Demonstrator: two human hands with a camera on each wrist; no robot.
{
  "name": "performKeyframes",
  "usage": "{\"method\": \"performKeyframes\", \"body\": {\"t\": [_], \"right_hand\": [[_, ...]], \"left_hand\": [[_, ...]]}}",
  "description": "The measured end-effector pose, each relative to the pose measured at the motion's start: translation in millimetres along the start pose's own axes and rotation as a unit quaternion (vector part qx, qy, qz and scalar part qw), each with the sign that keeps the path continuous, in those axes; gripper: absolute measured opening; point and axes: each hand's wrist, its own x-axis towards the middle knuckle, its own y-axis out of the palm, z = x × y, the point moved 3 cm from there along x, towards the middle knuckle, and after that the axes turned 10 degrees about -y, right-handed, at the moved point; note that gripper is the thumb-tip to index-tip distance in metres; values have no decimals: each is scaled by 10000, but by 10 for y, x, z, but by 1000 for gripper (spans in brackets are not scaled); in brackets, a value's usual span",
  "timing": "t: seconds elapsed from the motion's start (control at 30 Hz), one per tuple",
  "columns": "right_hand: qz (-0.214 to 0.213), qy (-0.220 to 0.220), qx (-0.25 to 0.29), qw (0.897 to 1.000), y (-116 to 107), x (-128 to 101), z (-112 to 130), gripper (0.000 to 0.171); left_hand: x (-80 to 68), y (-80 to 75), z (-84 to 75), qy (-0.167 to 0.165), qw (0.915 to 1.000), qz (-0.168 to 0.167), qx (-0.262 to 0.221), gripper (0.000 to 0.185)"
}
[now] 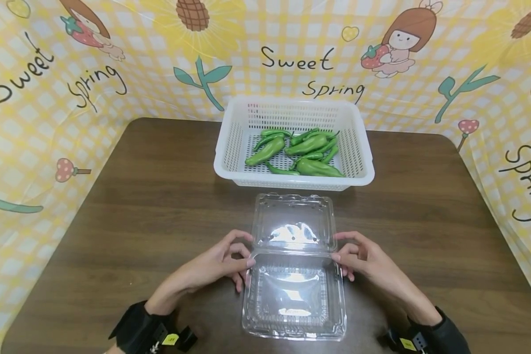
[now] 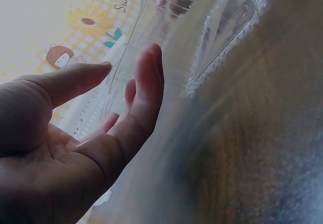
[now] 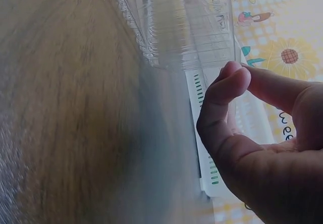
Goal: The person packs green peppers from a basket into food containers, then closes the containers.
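Fingers (image 1: 248,264) of left hand (image 1: 217,260): thumb and forefinger spread apart, thumb tip at the left rim of the box (image 1: 294,295). Fingers of right hand (image 1: 367,256): bent, tips at the box's right edge; whether they pinch it, cannot tell.

Box, one, clear plastic, lid (image 1: 294,216) laid back: between the two hands, long axis running away from the person, lid at the far end, hinge (image 1: 294,252) about level with both thumbs. It lies rightward of the left fingers, leftward of the right; neither hand clearly nearer.

Basket (image 1: 292,181), one, white, slotted: beyond the box, near the lid's far edge. Peppers (image 1: 308,144), green, several: in the basket, beyond the box.

Wristbands (image 1: 134,327), two, black: one to each side of the box, toward the person. Table (image 1: 168,196), brown: under the box. Cloth (image 1: 287,29), yellow-and-white check, printed: beyond the box and out to both sides.
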Motion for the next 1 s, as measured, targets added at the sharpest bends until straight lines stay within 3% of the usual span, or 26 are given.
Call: {"method": "performKeyframes", "body": {"t": [0.4,1.0], "right_hand": [[-31,-159,-84,9998,36,-50,27,49],[-115,-169,-148,9997,55,-85,8,48]], "left_hand": [[36,27,17,-15,9999,143,-73,40],[33,66,19,-128,9998,-114,130,39]]}}
